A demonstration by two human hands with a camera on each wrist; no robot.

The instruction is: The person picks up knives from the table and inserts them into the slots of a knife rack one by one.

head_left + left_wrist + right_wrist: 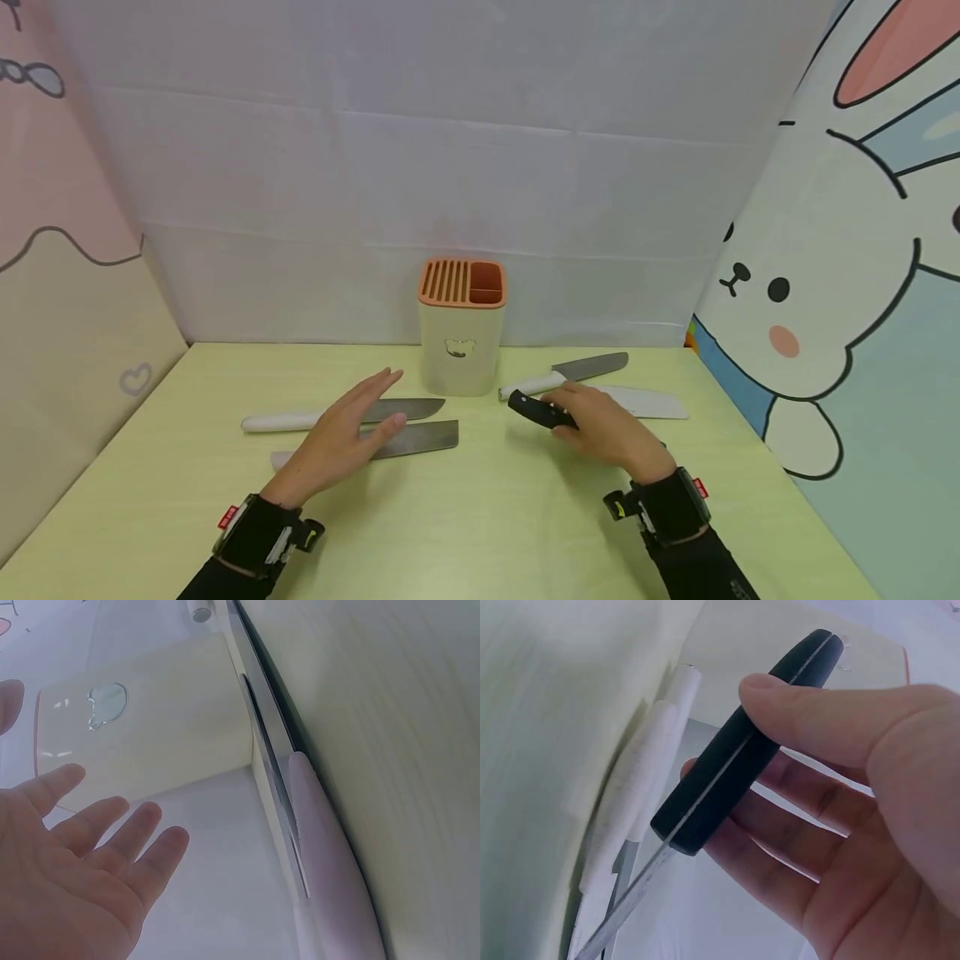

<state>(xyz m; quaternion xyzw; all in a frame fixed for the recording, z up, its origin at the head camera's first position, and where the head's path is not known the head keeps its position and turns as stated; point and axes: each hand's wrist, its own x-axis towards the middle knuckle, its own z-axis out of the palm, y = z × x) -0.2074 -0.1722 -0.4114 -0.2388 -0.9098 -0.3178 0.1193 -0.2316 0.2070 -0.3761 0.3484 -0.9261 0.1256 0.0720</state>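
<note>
My right hand (603, 429) holds a knife by its black handle (727, 769), thumb on one side and fingers on the other; the blade's edge-on strip shows in the right wrist view. Beneath and behind it lie a white-handled knife (592, 367) with a grey blade and another knife with a pale broad blade (652, 403). My left hand (333, 437), fingers extended and holding nothing, hovers over a white-handled knife (281, 422) and a broad-bladed knife (431, 438) with a pale handle. Between the hands, farther back, stands a cream knife holder (459, 350).
The holder's orange top (447, 283) has slots on the left and two square openings on the right. A white sheet (450, 167) hangs behind the pale yellow table (480, 517). Cartoon-printed panels (840, 292) stand along both sides.
</note>
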